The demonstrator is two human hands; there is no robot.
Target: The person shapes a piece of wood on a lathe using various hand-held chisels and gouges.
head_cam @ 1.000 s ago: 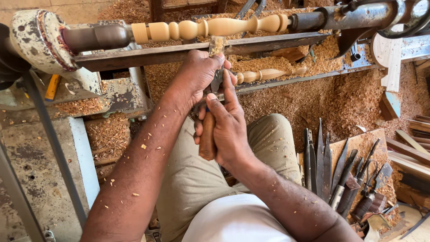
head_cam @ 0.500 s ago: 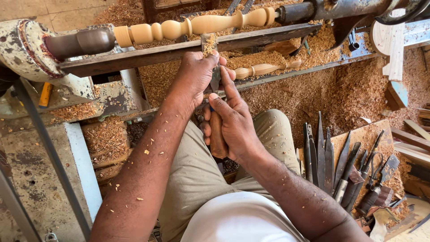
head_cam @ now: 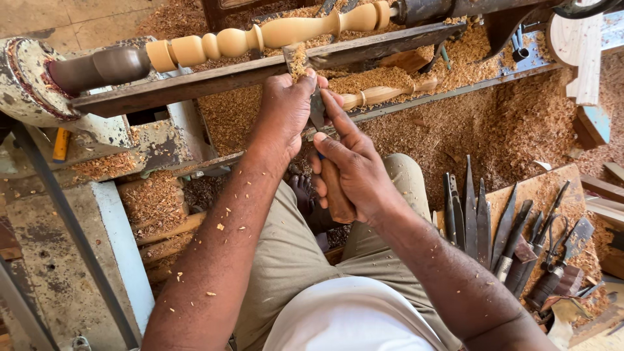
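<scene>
Gouge [head_cam: 311, 110] bridges the rest [head_cam: 214, 78] under the spindle [head_cam: 273, 32], tip heaped with shavings. Left hand [head_cam: 286, 107] clamped over the blade at the rest; right hand [head_cam: 354, 172] wrapped round the wooden handle [head_cam: 338, 195], forefinger along the steel. Best to keep the blade pinned down and steer from the handle, taking light cuts.
</scene>
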